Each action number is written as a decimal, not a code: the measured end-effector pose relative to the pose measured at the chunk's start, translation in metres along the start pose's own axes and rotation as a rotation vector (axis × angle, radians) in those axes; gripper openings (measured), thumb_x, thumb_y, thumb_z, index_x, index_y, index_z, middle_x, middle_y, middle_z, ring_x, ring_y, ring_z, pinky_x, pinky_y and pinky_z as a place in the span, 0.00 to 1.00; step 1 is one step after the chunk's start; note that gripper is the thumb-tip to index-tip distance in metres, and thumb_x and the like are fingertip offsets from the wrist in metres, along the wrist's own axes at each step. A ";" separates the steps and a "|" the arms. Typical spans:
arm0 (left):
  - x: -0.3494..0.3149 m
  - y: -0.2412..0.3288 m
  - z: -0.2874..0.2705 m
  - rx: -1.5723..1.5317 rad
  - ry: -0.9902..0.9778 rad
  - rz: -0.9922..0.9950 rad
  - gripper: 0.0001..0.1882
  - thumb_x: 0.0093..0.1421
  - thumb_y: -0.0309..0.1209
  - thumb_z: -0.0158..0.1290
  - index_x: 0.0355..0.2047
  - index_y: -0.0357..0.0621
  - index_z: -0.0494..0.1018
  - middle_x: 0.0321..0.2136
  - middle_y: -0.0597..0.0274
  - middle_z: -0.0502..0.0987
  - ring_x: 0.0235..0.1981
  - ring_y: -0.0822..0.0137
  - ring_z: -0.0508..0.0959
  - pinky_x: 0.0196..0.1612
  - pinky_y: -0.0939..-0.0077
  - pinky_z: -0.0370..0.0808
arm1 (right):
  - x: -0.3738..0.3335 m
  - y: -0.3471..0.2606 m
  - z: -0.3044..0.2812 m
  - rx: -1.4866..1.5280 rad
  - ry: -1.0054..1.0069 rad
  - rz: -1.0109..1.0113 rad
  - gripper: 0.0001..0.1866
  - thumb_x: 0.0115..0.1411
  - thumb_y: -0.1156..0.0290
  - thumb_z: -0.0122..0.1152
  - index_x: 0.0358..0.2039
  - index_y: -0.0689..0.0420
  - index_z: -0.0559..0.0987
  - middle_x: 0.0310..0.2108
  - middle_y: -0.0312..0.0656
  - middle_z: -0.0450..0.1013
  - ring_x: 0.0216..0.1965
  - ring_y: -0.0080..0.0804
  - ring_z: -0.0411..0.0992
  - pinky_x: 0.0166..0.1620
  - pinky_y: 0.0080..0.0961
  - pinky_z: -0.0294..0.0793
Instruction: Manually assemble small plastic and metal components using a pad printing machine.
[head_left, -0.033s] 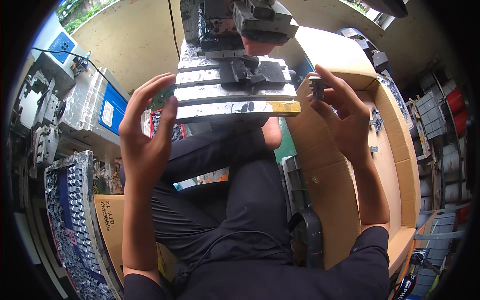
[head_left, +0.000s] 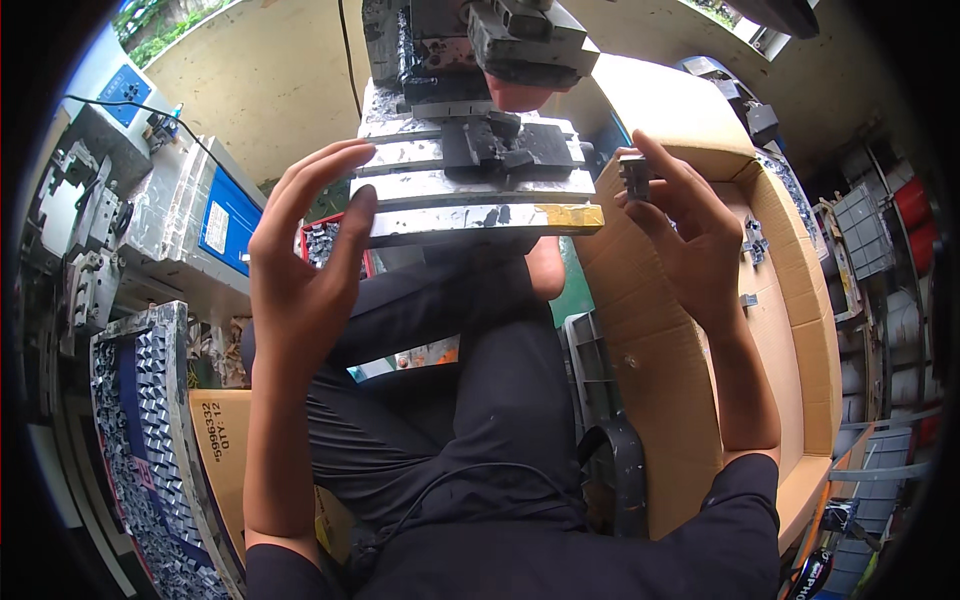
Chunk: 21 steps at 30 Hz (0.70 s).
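Observation:
A pale slotted metal machine table (head_left: 440, 218) stands in front of me, with yellow tape on its near right corner. On it sits a dark fixture block (head_left: 548, 148) with small raised jaws in its middle. My left hand (head_left: 305, 260) is at the table's left end, thumb and fingers apart, and nothing is in it. To the right of the table, my right hand (head_left: 700, 235) pinches a small grey notched part (head_left: 634, 178) between thumb and fingertips. That part is clear of the table.
The machine head (head_left: 530, 45) hangs above the fixture. A large cardboard box (head_left: 650, 400) with a few small grey parts (head_left: 754, 240) stands at my right. A tray of many metal pieces (head_left: 160, 400) lies at lower left, beside another carton (head_left: 222, 440). A red-rimmed bin (head_left: 368, 262) is behind my left hand.
My left hand has shifted a little to the right, so its fingertips now overlap the table's left end. My right hand keeps the grey part in nearly the same place.

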<state>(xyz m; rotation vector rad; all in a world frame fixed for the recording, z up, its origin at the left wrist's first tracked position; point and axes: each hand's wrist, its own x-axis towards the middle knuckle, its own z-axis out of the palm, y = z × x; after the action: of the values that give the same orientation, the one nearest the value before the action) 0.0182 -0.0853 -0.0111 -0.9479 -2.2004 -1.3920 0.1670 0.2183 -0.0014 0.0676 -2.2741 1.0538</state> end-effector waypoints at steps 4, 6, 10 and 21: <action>0.031 0.021 0.025 -0.076 -0.231 0.091 0.16 0.66 0.22 0.58 0.55 0.38 0.80 0.53 0.53 0.83 0.58 0.61 0.80 0.63 0.66 0.72 | 0.007 -0.007 -0.004 -0.203 0.010 -0.167 0.33 0.59 0.84 0.72 0.66 0.59 0.76 0.46 0.44 0.83 0.42 0.26 0.84 0.47 0.24 0.84; 0.041 0.024 0.038 -0.113 -0.246 0.066 0.16 0.67 0.23 0.58 0.55 0.38 0.80 0.52 0.53 0.83 0.56 0.62 0.81 0.62 0.67 0.73 | 0.008 -0.012 -0.004 -0.267 0.071 -0.243 0.28 0.59 0.85 0.71 0.61 0.61 0.79 0.48 0.47 0.83 0.43 0.27 0.85 0.46 0.26 0.84; 0.059 0.019 0.059 -0.151 -0.287 -0.014 0.16 0.70 0.25 0.55 0.56 0.39 0.79 0.48 0.52 0.84 0.49 0.64 0.82 0.56 0.70 0.75 | 0.018 -0.014 0.000 -0.126 0.107 -0.279 0.21 0.59 0.85 0.71 0.54 0.63 0.82 0.48 0.50 0.83 0.43 0.29 0.85 0.47 0.27 0.85; 0.060 0.011 0.067 -0.077 -0.310 -0.037 0.19 0.73 0.25 0.42 0.58 0.37 0.78 0.49 0.47 0.84 0.50 0.59 0.83 0.59 0.68 0.73 | 0.073 -0.005 0.042 -0.294 -0.060 -0.480 0.09 0.61 0.77 0.69 0.42 0.58 0.83 0.32 0.45 0.83 0.35 0.40 0.85 0.37 0.32 0.81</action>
<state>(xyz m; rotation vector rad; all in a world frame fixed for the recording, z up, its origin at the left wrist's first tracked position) -0.0133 -0.0010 0.0036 -1.2287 -2.4091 -1.4374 0.0881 0.2008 0.0225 0.5000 -2.2771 0.4718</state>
